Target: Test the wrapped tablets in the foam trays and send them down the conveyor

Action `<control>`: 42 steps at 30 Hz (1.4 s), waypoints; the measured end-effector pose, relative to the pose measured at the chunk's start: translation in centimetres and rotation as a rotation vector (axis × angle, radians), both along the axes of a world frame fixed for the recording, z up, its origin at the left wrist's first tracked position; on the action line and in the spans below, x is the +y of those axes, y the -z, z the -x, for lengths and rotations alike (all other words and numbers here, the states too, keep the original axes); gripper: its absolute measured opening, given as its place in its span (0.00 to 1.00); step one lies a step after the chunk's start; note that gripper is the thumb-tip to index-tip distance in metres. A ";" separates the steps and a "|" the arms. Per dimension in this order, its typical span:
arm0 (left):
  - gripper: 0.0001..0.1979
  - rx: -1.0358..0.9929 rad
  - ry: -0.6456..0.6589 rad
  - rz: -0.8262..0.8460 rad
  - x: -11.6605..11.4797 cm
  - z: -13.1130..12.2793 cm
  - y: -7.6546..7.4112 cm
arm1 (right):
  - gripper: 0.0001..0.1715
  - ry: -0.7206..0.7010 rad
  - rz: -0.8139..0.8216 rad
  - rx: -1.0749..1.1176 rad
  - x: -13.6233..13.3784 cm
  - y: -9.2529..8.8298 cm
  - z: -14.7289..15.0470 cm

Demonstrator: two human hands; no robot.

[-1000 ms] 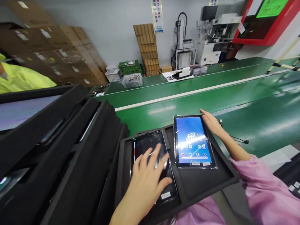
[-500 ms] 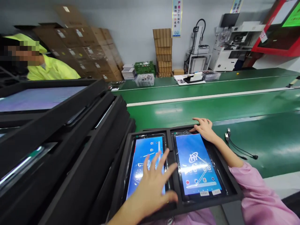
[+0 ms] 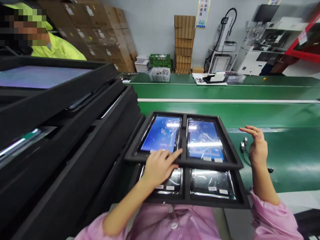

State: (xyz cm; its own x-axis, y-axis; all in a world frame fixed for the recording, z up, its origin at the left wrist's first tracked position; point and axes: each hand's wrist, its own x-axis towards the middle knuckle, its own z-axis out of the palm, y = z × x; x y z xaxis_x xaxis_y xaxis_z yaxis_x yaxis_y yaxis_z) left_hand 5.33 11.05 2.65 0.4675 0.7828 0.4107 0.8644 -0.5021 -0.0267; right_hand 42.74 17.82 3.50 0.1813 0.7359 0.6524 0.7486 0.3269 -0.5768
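Observation:
A black foam tray (image 3: 184, 138) with two compartments lies over a similar lower tray (image 3: 187, 200), set farther back so the lower one's front part shows. In the upper tray are two lit tablets, one on the left (image 3: 161, 133) and one on the right (image 3: 203, 133). Two dark-screened tablets (image 3: 211, 180) show in the lower tray. My left hand (image 3: 160, 166) grips the upper tray's front rim, fingers over it and thumb in front. Off the tray's right side, my right hand (image 3: 257, 145) is raised with fingers apart, holding nothing.
Tall stacks of black foam trays (image 3: 75, 133) fill the left side. Short black cables (image 3: 246, 153) lie on the green bench (image 3: 282, 143) at right. Across the bench stand a clear box (image 3: 160, 74) and a green crate (image 3: 160, 60). A person in yellow (image 3: 57, 48) is at far left.
The upper tray has shifted away from me, uncovering the lower tray's front. My left hand has come down onto its front rim. My right hand has left the tray and moved right.

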 end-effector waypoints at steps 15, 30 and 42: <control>0.18 -0.006 -0.221 0.512 14.1 -5.6 -0.3 | 0.28 0.132 0.507 -0.387 -1.2 7.5 3.6; 0.25 0.186 -0.188 0.702 14.9 -4.2 -0.2 | 0.35 0.106 0.493 -0.311 -0.3 8.7 2.7; 0.22 0.064 -0.148 0.747 14.6 -3.6 -0.9 | 0.25 0.140 0.419 -0.389 0.1 8.5 2.5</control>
